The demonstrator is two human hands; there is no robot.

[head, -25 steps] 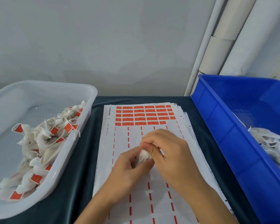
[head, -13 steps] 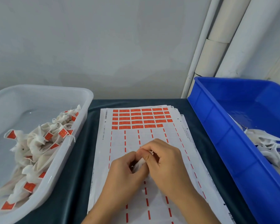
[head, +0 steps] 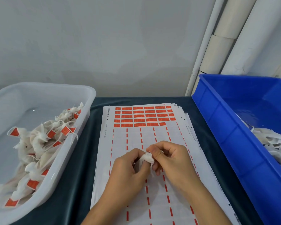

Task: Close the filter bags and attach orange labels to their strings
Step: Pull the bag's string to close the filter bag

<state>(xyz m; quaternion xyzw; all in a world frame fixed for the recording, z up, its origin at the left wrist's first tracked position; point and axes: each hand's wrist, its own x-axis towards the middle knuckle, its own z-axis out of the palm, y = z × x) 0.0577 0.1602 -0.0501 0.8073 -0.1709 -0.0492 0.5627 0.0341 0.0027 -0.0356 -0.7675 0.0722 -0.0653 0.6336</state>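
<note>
White gauze filter bag [head: 147,158] pinched between left hand [head: 128,172] and right hand [head: 170,159] above label sheet [head: 136,138] on worktop; both grips closed on bag. Orange labels [head: 143,116] lie straight ahead, right hand nearer.

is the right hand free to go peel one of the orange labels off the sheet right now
Probably not yet: the right hand and left hand both pinch the filter bag. The path itself looks open, with the remaining orange labels uncovered just beyond on the label sheet.

Single head-worn view, angled forward and down, close over table [head: 81,159]
</note>
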